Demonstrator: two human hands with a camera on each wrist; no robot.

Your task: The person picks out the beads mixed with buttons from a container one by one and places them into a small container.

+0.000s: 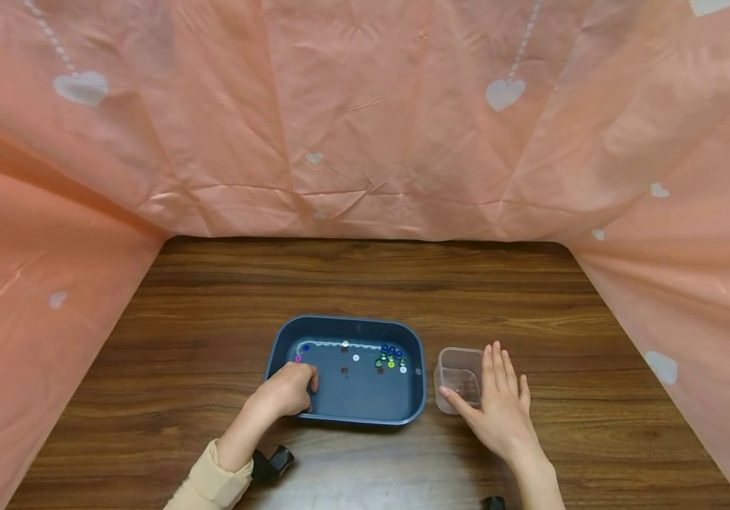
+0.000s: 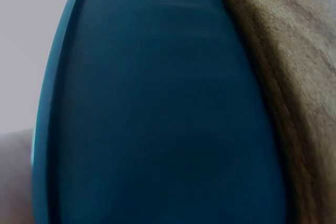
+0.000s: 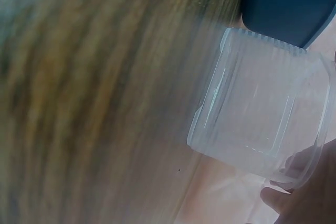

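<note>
My left hand (image 1: 291, 389) reaches over the left front rim of a blue rectangular tray (image 1: 365, 400), fingers bent down inside it. Its fingertips are mostly hidden, and I cannot tell whether they hold anything. In the left wrist view the tray's outer wall (image 2: 163, 103) fills most of the picture. My right hand (image 1: 498, 411) lies against a clear plastic box (image 1: 458, 382), its fingers straight along the right side and the thumb across the near rim. In the right wrist view the same clear box (image 3: 257, 103) stands beside the fingers (image 3: 275, 199).
Small blue pieces (image 1: 392, 350) and green ones (image 1: 379, 363) cluster in the tray's right part. White, brown and pink round pieces lie scattered towards its left. Both containers stand on a wooden table (image 1: 365, 283), enclosed by pink cloth (image 1: 365, 120) with white hearts.
</note>
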